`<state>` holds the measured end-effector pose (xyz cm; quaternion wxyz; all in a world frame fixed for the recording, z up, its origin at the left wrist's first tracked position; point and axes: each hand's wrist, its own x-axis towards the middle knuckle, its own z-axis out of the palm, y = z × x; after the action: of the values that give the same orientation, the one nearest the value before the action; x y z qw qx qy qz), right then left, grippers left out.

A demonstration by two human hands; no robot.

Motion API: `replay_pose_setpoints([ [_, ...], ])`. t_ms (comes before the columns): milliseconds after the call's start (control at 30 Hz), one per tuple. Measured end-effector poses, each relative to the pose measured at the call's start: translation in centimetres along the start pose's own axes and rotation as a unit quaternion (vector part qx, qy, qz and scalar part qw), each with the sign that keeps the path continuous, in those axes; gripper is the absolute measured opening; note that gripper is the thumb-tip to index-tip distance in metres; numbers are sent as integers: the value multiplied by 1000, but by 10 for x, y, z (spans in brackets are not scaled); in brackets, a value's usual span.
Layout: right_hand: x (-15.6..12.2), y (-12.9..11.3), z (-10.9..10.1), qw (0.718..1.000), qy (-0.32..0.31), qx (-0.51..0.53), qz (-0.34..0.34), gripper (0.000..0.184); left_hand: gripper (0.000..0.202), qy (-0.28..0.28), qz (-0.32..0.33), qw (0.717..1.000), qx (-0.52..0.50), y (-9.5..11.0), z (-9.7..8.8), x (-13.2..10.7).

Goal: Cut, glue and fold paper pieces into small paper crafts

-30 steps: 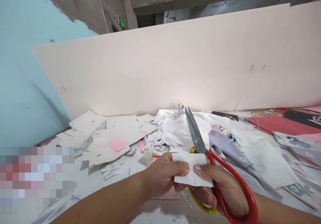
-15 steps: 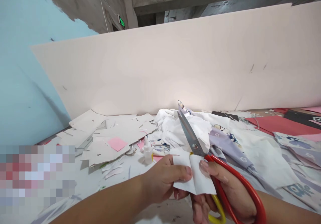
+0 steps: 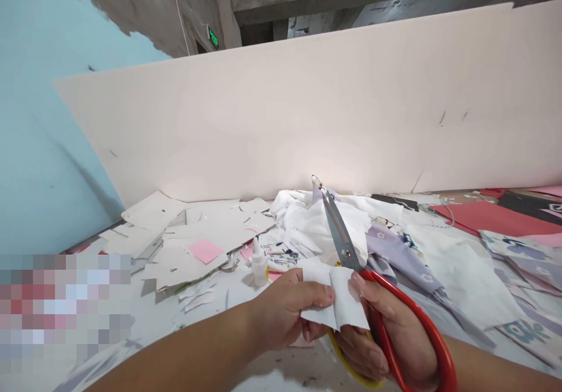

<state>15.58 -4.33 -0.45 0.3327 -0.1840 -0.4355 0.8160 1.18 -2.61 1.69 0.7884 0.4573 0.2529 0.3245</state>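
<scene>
A: Left hand [image 3: 285,313] doing what?
B: Pinching white paper [image 3: 336,298], near centre, just in front.
A: Right hand [image 3: 395,339]?
B: Clenched through red scissors [image 3: 340,234], blades beside the paper, probably; view's poor.

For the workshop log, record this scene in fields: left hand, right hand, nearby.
left hand: the left hand pinches a white paper piece
right hand: the right hand grips red-and-yellow-handled scissors
nearby: white fabric, small squeeze bottle, pink paper square
</scene>
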Motion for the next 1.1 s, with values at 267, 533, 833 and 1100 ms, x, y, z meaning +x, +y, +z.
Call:
replay_pose_setpoints([
  [267, -1, 6, 3, 991, 109, -72, -8, 61, 14, 30, -44, 996, 72, -1, -4, -2],
  [533, 2, 3, -2, 997, 30, 66, -15, 47, 19, 21, -8, 1000, -8, -6, -6, 3],
  [833, 1, 11, -4, 989, -23, 139, -43, 48, 19, -8, -29, 998, -59, -7, -2, 2],
  [1100, 0, -8, 0, 995, 67, -7, -67, 46, 31, -13, 23, 1000, 10, -2, -7, 3],
])
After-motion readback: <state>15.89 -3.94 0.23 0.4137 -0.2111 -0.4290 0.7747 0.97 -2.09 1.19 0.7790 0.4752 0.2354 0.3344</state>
